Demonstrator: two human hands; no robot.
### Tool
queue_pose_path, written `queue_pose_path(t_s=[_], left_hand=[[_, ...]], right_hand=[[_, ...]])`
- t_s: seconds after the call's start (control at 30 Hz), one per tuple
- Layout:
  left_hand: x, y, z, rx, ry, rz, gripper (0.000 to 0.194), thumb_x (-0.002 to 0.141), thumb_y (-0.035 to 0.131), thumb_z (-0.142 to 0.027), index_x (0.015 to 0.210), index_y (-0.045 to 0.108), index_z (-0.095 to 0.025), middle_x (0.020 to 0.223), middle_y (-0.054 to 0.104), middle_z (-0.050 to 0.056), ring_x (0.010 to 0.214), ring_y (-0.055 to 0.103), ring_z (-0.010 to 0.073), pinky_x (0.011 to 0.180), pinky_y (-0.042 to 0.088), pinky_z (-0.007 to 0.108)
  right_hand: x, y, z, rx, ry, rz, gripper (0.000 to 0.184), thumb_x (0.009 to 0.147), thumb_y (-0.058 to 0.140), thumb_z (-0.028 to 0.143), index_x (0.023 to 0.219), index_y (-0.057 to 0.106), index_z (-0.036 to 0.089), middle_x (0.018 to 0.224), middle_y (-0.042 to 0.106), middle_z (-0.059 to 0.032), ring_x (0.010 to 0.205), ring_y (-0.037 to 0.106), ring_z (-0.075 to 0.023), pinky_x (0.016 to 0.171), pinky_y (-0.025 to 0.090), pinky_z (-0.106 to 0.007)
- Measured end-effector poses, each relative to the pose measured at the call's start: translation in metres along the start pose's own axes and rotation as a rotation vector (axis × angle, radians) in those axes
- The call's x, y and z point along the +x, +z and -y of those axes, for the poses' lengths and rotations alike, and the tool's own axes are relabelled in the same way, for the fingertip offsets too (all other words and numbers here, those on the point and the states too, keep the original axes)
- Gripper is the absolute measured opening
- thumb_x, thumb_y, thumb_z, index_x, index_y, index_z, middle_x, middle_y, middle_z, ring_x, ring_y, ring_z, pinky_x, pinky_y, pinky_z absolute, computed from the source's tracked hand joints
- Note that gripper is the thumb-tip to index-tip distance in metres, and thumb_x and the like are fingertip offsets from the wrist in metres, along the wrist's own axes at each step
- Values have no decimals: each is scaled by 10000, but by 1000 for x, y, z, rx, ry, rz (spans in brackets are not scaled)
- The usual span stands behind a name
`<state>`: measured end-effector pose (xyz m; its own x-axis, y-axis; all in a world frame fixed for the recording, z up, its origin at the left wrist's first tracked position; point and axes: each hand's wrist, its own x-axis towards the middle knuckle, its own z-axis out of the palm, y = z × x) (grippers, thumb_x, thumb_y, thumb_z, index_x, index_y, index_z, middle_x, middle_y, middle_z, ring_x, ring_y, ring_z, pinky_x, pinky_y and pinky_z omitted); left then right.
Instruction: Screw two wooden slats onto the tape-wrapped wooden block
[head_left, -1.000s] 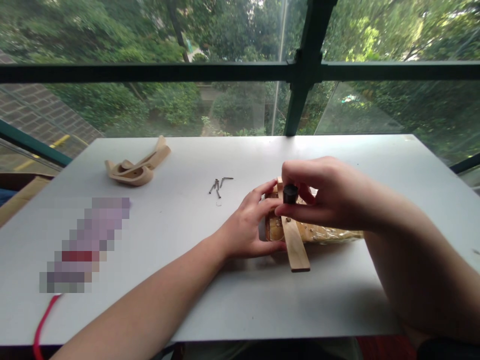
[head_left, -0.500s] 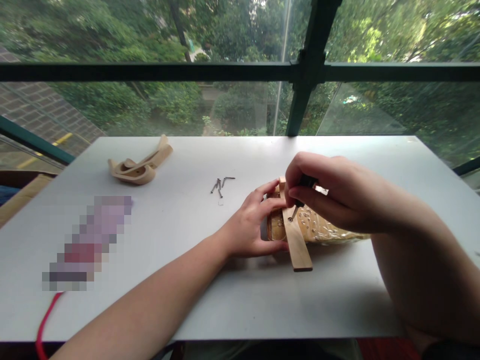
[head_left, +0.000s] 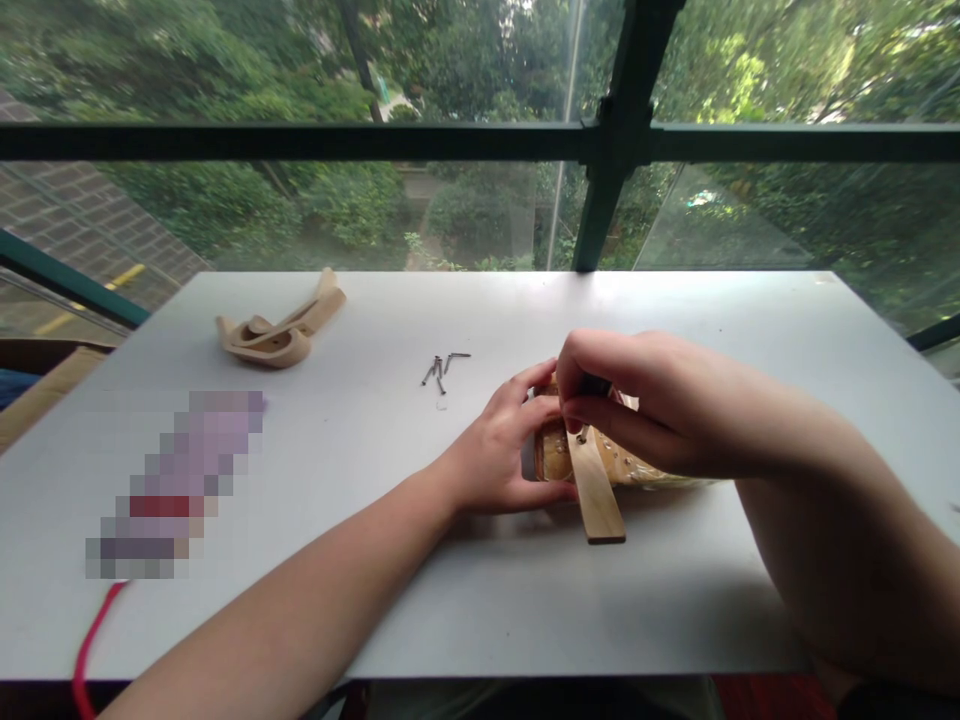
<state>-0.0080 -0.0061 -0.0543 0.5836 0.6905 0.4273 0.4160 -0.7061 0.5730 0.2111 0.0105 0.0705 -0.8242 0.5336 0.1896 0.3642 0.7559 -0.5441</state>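
Note:
My left hand (head_left: 517,440) grips the left end of a brown, wood-like block (head_left: 553,455) wrapped in shiny clear plastic, thumb at its near side and fingers at its far side. Across the block lies a flat pale wooden strip (head_left: 598,495), its near end jutting past the edge; my left fingers touch it. My right hand (head_left: 630,400) is closed round the dark handle of a screwdriver (head_left: 597,384), mostly hidden by the fingers. Its tip end is close to a screw (head_left: 582,437) in the strip. Small holes show in the block.
Several loose screws (head_left: 439,370) lie left of the block. Curved wooden pieces (head_left: 277,345) rest at the table's back left. A blurred-out purplish object (head_left: 180,480) with a red cord (head_left: 94,635) is at the left. Windows (head_left: 480,145) stand behind the white table (head_left: 390,600).
My right hand has turned and come lower over the strip, so more of the screwdriver is covered. My left hand, the block and the strip have hardly moved.

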Motion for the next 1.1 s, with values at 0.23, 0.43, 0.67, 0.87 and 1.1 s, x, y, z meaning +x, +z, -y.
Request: queue_pose_path(t_s=[0.23, 0.43, 0.67, 0.87, 1.1], left_hand=[[0, -1, 0, 6, 26, -10, 757, 720, 819, -552, 1358, 547, -248, 1599, 317, 147, 1464, 363, 396, 1224, 373, 545], [1, 0, -1, -6, 12, -4, 749, 720, 820, -556, 1347, 557, -241, 1607, 310, 148, 1485, 339, 389, 1241, 358, 533], [0, 0, -2, -8, -14, 12, 800, 720, 818, -550, 1391, 535, -220, 1606, 312, 155, 1487, 339, 373, 1253, 351, 506], [0, -1, -1, -18, -16, 4, 780, 710, 823, -557, 1373, 548, -251, 1608, 308, 132, 1487, 344, 379, 1252, 355, 515], [0, -3, -2, -2, -40, 32, 796, 711, 823, -541, 1398, 539, -256, 1637, 260, 125, 1507, 334, 377, 1270, 334, 506]], right_hand=[[-1, -3, 4, 16, 98, 22, 56, 971, 513, 200, 920, 510, 221, 848, 640, 25, 701, 547, -103, 590, 390, -238], [3, 0, 6, -123, 212, -79, 112, 947, 525, 248, 849, 475, 227, 736, 616, 26, 611, 519, -115, 531, 353, -250], [11, 13, 14, -293, 356, -213, 115, 935, 546, 322, 863, 545, 232, 615, 596, 21, 521, 502, -134, 502, 331, -270], [-11, -7, 17, -102, 246, 42, 211, 939, 540, 242, 1149, 555, 252, 969, 729, -26, 737, 647, -168, 614, 443, -274], [-15, -20, 8, -189, 238, 58, 99, 946, 591, 332, 988, 653, 268, 771, 714, 30, 592, 598, -118, 540, 394, -255]])
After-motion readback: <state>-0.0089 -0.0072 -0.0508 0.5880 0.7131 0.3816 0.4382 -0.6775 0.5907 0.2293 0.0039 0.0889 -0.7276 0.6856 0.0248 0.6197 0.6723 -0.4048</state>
